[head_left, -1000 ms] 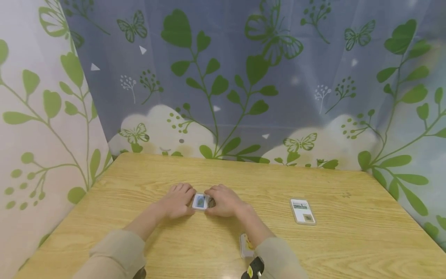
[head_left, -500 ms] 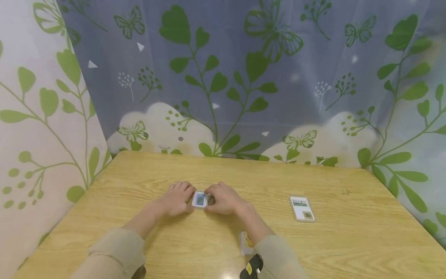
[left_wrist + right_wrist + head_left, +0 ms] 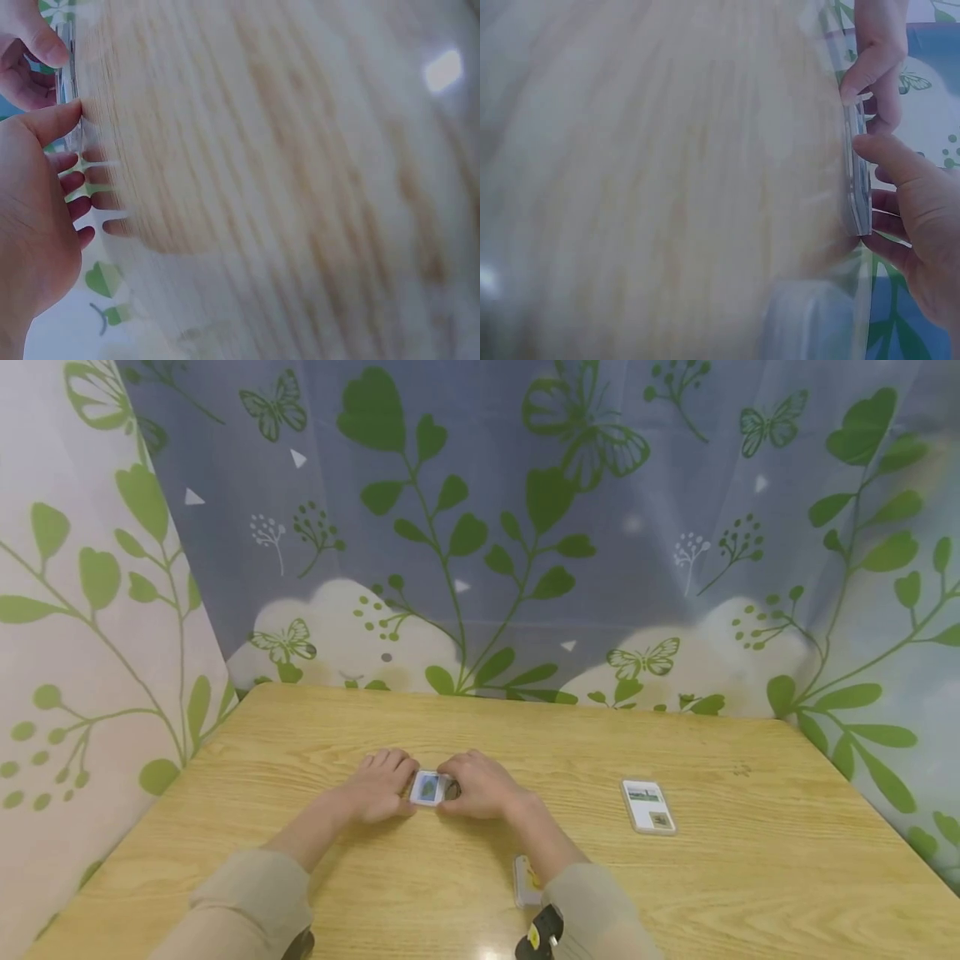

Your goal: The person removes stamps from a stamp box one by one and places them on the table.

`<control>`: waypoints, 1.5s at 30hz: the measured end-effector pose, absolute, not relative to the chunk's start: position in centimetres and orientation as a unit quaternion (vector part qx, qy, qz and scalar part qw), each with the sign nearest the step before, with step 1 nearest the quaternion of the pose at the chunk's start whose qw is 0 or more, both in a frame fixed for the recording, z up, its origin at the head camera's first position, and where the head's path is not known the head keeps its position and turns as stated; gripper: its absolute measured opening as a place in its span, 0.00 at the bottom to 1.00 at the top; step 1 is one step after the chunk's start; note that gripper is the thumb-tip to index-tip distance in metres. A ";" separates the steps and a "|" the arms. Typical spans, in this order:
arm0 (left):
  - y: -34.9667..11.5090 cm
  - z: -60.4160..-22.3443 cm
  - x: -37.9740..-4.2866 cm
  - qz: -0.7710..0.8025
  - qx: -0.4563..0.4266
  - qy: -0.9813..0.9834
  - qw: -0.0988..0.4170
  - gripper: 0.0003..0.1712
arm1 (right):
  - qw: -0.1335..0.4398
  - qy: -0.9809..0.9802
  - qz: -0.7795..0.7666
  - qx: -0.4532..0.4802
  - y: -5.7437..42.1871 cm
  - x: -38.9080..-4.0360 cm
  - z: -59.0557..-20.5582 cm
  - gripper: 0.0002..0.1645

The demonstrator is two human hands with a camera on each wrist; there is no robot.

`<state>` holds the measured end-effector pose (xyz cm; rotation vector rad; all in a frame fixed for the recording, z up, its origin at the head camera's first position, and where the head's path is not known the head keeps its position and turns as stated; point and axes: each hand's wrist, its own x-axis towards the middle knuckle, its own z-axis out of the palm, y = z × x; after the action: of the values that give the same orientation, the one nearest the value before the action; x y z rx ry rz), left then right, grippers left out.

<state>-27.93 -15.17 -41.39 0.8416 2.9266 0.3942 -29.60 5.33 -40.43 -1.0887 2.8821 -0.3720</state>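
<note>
A flat clear plastic case (image 3: 427,787) lies on the wooden table, with a blue picture on its white insert and a dark round, coin-like spot at its right. My left hand (image 3: 377,787) holds its left end, thumb at the near edge and fingers at the far side. My right hand (image 3: 482,786) grips the right end between thumb and fingers, covering part of it. Seen edge-on in the right wrist view, the case (image 3: 859,176) is thin and rests flat against the table. In the left wrist view, the left thumb and fingers touch its end.
Another flat case (image 3: 648,807) with a white insert and small pictures lies to the right on the table (image 3: 750,860). A third case (image 3: 527,885) with a yellow picture is partly hidden by the right forearm. A patterned curtain (image 3: 480,527) hangs behind the table.
The head view has shifted slightly, moving the whole scene a little up and left. Both hands keep their hold on the case, and nothing else visibly differs.
</note>
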 end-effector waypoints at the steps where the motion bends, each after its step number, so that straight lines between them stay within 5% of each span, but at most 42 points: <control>1: -15.2 -41.4 -27.9 0.123 0.275 0.953 0.036 0.33 | 0.017 0.929 -0.115 -0.352 5.3 -29.6 -40.4 0.33; 31: -15.4 -42.4 -28.8 0.094 0.268 0.959 0.020 0.34 | -0.079 0.919 0.001 -0.385 5.6 -29.8 -40.2 0.36; 45: -14.9 -41.4 -28.1 0.089 0.287 0.954 0.020 0.36 | -0.068 0.940 -0.072 -0.328 8.1 -30.7 -39.9 0.36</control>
<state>-28.11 -14.93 -41.39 0.8892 2.9584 0.2772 -30.68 8.08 -39.88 -1.0771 3.0870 -0.2353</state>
